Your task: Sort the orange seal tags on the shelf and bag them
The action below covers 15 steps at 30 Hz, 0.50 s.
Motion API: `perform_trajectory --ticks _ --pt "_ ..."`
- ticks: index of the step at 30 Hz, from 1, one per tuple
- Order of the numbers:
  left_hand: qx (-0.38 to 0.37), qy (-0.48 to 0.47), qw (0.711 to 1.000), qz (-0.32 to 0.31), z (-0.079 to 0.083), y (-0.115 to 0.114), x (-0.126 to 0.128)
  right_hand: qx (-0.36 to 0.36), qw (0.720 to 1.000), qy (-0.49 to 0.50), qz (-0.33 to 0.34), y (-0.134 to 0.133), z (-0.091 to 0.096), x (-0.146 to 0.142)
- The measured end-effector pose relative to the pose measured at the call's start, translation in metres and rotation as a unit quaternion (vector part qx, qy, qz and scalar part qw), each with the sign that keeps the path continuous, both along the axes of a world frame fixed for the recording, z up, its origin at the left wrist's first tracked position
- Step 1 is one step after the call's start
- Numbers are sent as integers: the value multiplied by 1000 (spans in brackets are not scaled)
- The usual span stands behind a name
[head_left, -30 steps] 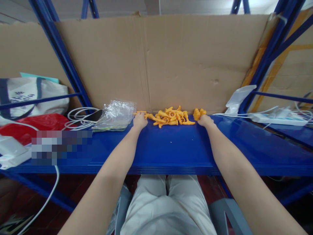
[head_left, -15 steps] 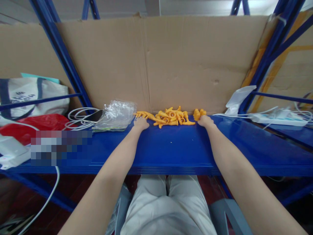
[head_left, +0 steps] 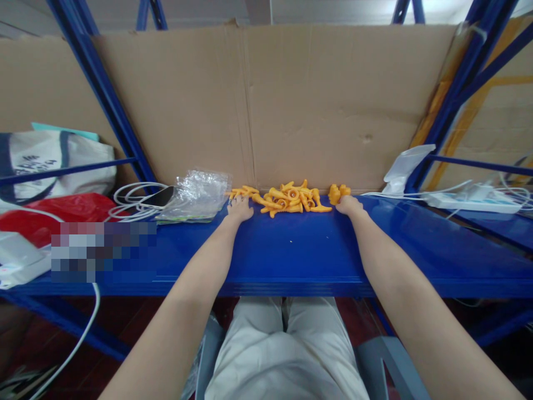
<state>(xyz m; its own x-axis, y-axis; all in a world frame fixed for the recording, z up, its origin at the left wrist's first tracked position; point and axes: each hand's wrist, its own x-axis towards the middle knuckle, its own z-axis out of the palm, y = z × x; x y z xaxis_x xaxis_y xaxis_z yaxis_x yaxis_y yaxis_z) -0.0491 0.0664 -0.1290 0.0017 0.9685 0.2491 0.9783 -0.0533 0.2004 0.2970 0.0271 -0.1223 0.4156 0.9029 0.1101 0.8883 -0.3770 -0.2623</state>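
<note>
Left hand (head_left: 240, 210) beside (perhaps on) orange pieces (head_left: 293, 194)

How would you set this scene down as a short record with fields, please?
Surface: blue shelf
Left hand: back of the hand upward, fingers spread at yellow pieces
Right hand: at a yellow cluster; fingers mostly hidden, grip unclear
Between the hands: jumbled yellow pile
Left of the left hand: clear plastic packaging, coiled white cable, red bag
Far right: white power strip
Behind: upright cardboard
</note>
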Motion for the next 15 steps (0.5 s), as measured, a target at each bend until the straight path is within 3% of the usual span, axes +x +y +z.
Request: perform_trajectory --ticks 8,15 --pt "53 14 997 -51 3 -2 9 1 1000 -7 2 -1 1 0" --pt "31 39 997 -63 2 -3 11 -2 1000 -4 9 1 -1 1"
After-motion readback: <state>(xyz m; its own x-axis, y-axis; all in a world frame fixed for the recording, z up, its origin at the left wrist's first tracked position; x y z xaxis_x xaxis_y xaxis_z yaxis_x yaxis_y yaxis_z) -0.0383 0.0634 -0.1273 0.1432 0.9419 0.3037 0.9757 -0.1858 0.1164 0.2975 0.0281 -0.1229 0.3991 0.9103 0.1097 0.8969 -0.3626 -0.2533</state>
